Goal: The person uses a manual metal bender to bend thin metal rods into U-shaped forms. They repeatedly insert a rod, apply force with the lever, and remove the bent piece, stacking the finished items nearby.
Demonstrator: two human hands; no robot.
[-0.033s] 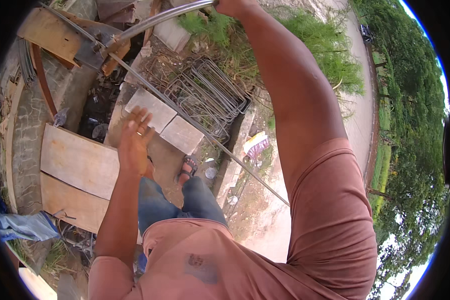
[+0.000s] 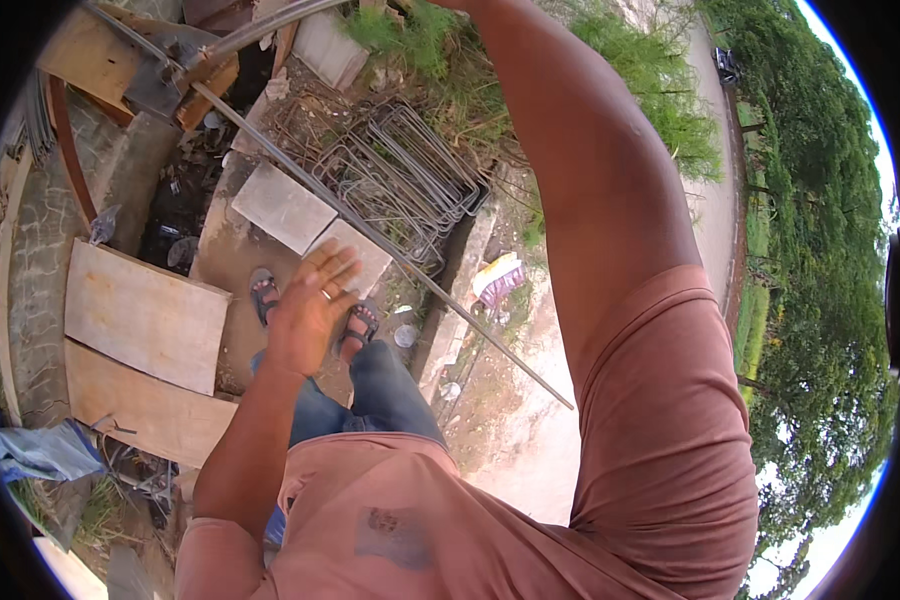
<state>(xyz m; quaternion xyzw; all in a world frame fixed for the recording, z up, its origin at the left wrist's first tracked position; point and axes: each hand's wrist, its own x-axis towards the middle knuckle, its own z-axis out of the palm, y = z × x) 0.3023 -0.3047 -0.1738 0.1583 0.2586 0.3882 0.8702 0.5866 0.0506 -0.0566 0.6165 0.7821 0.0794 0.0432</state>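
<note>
Your left hand hovers spread wide, holding nothing; your right hand, off-frame, probably levers the long steel rod — steady the rod next.

Terracotta short-sleeved shirt with dark chest print, blue jeans, dark strapped sandals, ring on left fingers
</note>
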